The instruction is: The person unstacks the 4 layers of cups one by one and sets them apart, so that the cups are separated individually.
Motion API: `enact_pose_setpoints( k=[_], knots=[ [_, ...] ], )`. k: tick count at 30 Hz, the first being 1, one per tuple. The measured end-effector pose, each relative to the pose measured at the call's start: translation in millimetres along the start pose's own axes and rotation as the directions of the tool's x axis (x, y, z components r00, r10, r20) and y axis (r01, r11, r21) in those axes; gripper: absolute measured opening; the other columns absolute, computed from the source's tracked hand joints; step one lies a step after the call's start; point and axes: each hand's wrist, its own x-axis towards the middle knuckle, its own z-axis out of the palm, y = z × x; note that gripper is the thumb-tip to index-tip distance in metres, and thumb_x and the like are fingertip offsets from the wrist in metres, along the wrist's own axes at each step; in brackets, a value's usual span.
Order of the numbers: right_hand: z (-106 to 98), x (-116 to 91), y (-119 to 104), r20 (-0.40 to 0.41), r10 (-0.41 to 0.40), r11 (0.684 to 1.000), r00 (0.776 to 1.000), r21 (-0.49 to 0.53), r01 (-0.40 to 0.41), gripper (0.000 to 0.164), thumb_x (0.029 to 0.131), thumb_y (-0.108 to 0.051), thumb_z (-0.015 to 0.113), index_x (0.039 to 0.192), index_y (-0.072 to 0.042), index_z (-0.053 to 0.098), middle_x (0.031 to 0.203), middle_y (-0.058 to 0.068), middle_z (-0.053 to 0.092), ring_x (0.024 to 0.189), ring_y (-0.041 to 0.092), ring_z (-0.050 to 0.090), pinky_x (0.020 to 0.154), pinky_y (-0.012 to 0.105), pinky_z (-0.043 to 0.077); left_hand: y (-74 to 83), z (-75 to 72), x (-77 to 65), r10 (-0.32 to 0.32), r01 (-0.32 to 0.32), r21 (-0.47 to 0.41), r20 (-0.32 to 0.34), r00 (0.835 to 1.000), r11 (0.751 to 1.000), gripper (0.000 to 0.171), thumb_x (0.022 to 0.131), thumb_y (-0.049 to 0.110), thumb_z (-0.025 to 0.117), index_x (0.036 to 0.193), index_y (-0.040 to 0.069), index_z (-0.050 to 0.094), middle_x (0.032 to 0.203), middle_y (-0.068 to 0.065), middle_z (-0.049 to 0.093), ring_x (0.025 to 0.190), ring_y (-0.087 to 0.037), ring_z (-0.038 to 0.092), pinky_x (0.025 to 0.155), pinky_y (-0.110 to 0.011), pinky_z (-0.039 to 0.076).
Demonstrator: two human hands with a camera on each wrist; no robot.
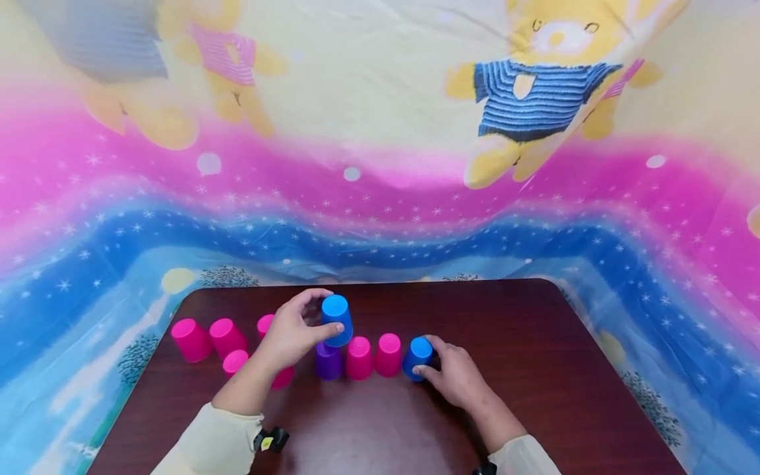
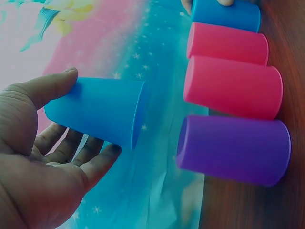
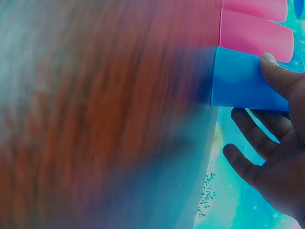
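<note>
My left hand [image 1: 295,333] holds a blue cup [image 2: 97,109] upside down between thumb and fingers, raised above a purple cup [image 2: 233,150]. A gap shows between those two cups in the left wrist view. The purple cup stands mouth down at the left end of a row, followed by two pink cups [image 1: 359,359] [image 1: 388,356]. At the row's right end is another blue cup [image 3: 243,81], also mouth down on the table. My right hand [image 1: 460,376] grips it, thumb on the near side and fingers at the far side.
Several pink cups [image 1: 191,341] stand mouth down at the left of the dark wooden table [image 1: 368,429], some partly hidden by my left arm. A patterned cloth [image 1: 380,218] with printed bears hangs behind and around the table.
</note>
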Motion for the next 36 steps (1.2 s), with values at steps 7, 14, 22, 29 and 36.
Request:
enact_pose_setpoints(
  k=[7,14,22,29,36],
  knots=[
    [-1,0,1,-0.001,-0.002,1.000,1.000,0.006,0.002,0.071,0.088,-0.034,0.083,0.149,-0.011,0.053,0.131,0.014,0.067,0.121,0.036,0.064,0.102,0.058,0.052,-4.5,-10.7,-4.8,0.006,-0.006,0.015,-0.021,1.000,1.000,0.067,0.081,0.028,0.090,0.140,0.017,0.059,0.133,-0.008,0.066,0.125,-0.034,0.064,0.102,-0.054,0.053],
    [0,0,2,-0.003,-0.010,1.000,1.000,0.006,0.010,0.071,0.088,-0.034,0.084,0.148,-0.011,0.053,0.129,0.014,0.068,0.120,0.035,0.065,0.101,0.057,0.053,-11.9,-24.3,-12.9,-0.030,0.031,0.037,-0.050,0.998,0.999,0.067,0.082,0.032,0.090,0.140,0.018,0.059,0.134,-0.011,0.065,0.127,-0.038,0.062,0.102,-0.055,0.053],
    [0,0,2,0.011,0.003,1.000,1.000,0.007,-0.003,0.071,0.088,-0.035,0.084,0.148,-0.011,0.053,0.130,0.014,0.068,0.121,0.036,0.064,0.102,0.057,0.052,-12.8,-37.4,-22.7,-0.057,0.065,0.089,-0.084,0.995,0.994,0.068,0.083,0.037,0.089,0.140,0.018,0.058,0.136,-0.010,0.063,0.130,-0.037,0.058,0.105,-0.059,0.050],
    [0,-1,3,0.019,0.010,1.000,1.000,0.003,-0.010,0.073,0.088,-0.035,0.084,0.149,-0.011,0.052,0.131,0.014,0.067,0.122,0.037,0.064,0.102,0.057,0.052,-12.9,-49.2,-28.5,-0.072,0.082,0.097,-0.097,0.993,0.992,0.070,0.083,0.037,0.089,0.143,0.017,0.056,0.140,-0.014,0.061,0.132,-0.043,0.056,0.100,-0.057,0.054],
    [1,0,2,0.014,0.013,1.000,1.000,0.001,-0.013,0.074,0.088,-0.036,0.084,0.150,-0.011,0.052,0.131,0.015,0.067,0.123,0.038,0.063,0.102,0.057,0.052,-18.2,-63.6,-35.6,-0.085,0.095,0.099,-0.104,0.991,0.991,0.074,0.085,0.037,0.087,0.146,0.015,0.051,0.143,-0.018,0.059,0.133,-0.046,0.055,0.101,-0.060,0.052]
  ],
)
